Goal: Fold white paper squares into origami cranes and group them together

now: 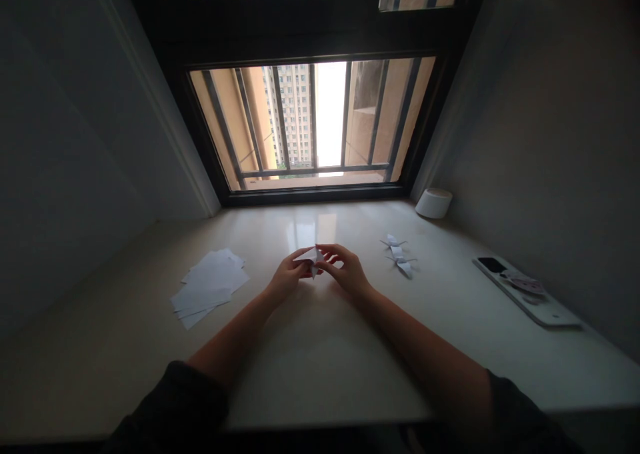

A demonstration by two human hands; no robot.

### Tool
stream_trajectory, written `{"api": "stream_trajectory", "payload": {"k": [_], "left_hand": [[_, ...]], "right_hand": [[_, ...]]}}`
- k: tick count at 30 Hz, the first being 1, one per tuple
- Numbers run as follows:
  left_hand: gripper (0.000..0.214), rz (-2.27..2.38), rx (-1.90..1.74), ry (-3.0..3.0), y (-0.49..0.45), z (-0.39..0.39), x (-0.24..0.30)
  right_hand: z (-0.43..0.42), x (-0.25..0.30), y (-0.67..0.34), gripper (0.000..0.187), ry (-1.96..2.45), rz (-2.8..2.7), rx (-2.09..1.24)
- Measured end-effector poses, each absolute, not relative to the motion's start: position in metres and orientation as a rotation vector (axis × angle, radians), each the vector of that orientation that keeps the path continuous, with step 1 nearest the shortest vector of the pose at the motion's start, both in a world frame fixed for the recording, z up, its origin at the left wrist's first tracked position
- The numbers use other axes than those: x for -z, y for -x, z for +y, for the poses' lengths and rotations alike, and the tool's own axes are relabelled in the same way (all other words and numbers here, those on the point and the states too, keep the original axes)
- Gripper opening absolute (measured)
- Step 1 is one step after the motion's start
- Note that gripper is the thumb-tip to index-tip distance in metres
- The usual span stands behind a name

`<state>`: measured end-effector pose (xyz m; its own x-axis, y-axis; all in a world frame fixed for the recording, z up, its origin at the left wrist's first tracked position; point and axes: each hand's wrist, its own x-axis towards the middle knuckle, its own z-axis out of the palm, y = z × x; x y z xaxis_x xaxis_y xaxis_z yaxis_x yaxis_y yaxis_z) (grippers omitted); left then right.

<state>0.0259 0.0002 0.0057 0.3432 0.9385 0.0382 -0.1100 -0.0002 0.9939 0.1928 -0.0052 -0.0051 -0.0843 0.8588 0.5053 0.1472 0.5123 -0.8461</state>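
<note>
Between my two hands is a small folded piece of white paper point(311, 255), held just above the pale sill. My left hand point(289, 272) grips its left side, with the fingers behind it. At its right side, my right hand point(346, 269) pinches the paper between thumb and fingers. The paper has pointed corners, one of them aimed downward; some folds are hidden by the fingers. To the right lie folded white paper cranes point(399, 254), close together. On the left is a loose, fanned stack of white paper sheets point(210, 284).
The pale sill point(300, 374) runs up to a dark-framed window point(320, 199) with bars outside. A white cup-like object point(434, 203) stands in the back right corner. Along the right wall lies a long white device point(555, 314) with a crumpled item point(523, 282) on it.
</note>
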Motion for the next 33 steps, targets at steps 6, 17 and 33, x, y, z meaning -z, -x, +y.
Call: {"api": "stream_trajectory", "payload": {"k": [6,17,33], "left_hand": [[0.053,0.832,-1.048,-1.317,-0.029,0.000,0.000],[0.039,0.876,-1.099,-1.686,-0.025,0.003,-0.002],[0.036,1.107,-1.271,-2.278,-0.022,-0.006,-0.012]], "right_hand": [[-0.007,0.004,-0.191,0.038,0.915,-1.540,-0.813],[-0.005,0.005,-0.195,0.036,0.941,-1.639,-0.669],[0.000,0.010,-0.197,0.030,1.084,-1.576,-0.722]]}}
